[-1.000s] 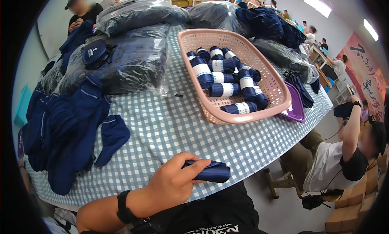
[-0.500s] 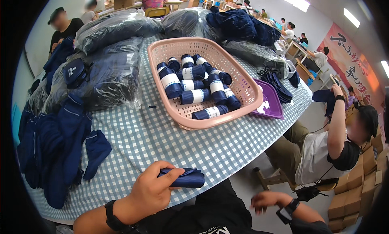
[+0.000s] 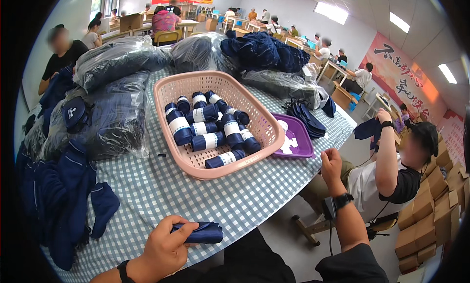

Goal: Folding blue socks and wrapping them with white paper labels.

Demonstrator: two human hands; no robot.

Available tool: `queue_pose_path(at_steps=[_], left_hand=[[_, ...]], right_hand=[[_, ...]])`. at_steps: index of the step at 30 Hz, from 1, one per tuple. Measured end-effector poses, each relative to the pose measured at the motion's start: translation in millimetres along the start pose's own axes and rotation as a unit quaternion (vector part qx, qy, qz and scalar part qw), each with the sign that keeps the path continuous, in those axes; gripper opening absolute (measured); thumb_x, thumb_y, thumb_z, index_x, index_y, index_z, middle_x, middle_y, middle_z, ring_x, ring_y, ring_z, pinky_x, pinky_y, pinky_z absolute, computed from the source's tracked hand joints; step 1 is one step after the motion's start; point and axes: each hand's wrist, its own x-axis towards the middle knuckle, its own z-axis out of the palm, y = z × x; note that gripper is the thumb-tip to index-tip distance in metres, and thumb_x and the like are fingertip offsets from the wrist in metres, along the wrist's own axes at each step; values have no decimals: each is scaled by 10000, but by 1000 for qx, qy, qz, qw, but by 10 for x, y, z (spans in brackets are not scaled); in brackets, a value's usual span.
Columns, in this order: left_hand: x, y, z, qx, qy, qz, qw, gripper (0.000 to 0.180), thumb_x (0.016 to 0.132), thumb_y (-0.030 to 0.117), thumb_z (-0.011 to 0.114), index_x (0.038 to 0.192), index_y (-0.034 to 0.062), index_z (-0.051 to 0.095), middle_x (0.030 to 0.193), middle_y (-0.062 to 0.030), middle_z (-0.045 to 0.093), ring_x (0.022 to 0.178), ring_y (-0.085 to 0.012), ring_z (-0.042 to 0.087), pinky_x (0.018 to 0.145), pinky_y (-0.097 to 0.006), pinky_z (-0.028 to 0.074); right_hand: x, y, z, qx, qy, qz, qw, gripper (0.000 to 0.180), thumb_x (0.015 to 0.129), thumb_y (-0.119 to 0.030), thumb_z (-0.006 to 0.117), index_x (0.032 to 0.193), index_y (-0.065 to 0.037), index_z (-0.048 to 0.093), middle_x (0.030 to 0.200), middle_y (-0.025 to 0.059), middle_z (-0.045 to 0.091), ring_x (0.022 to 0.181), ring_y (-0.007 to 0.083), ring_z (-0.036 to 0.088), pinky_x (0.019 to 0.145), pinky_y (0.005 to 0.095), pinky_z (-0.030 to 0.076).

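Now the right hand [image 3: 331,163] has risen empty, fist closed, toward the far-right purple tray [image 3: 299,145], while the left hand [image 3: 164,246] keeps its grip pinching the rolled navy bundle [image 3: 203,232] on the desk [image 3: 161,190].

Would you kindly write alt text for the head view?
The left hand grips a rolled navy cloth at the edge of a checked table, while the right hand hangs empty in the air. Beyond, a pink basket holds banded navy rolls.
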Motion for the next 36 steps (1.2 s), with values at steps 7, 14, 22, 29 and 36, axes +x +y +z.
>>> queue_pose_path(at_steps=[7, 14, 22, 29, 36], left_hand=[[-47, 10, 32, -2, 7, -13, 1000, 427, 705, -124, 756, 1108, 16, 726, 1061, -179, 619, 866, -285, 675, 707, -356, 576], [-5, 149, -28, -85, 13, -35, 996, 377, 796, -102, 604, 1150, -12, 698, 1037, -179, 636, 886, -357, 669, 763, -412, 554], [-23, 113, -46, -49, 20, -1, 999, 443, 760, -140, 604, 1173, -2, 689, 1081, -198, 646, 943, -390, 673, 794, -404, 562], [-22, 101, -27, -58, 24, -7, 998, 435, 763, -141, 613, 1168, -4, 694, 1087, -194, 649, 947, -385, 677, 795, -395, 564], [-33, 85, -5, -53, 28, 2, 998, 441, 768, -154, 605, 1174, -4, 692, 1089, -191, 651, 961, -382, 679, 808, -395, 567]], right_hand=[[810, 441, 37, -448, -9, -1, 894, 394, 904, -298, 673, 1247, -105, 654, 1349, 101, 638, 1309, 305, 550, 1059, 583, 342], [1015, 334, 94, -505, -79, 160, 844, 479, 931, -327, 658, 1355, -108, 613, 1273, 205, 690, 1259, 368, 615, 1130, 655, 262], [1126, 347, 88, -597, -85, 24, 798, 215, 905, -180, 603, 1052, -80, 724, 992, 178, 752, 1006, 361, 707, 1062, 606, 341], [1160, 458, 36, -574, -36, 6, 818, 172, 876, -144, 599, 936, -106, 756, 943, 166, 752, 965, 360, 708, 1000, 518, 402], [1288, 193, -153, -464, 134, -63, 873, 155, 856, -210, 681, 881, -79, 761, 874, 128, 735, 871, 341, 708, 856, 490, 484]])
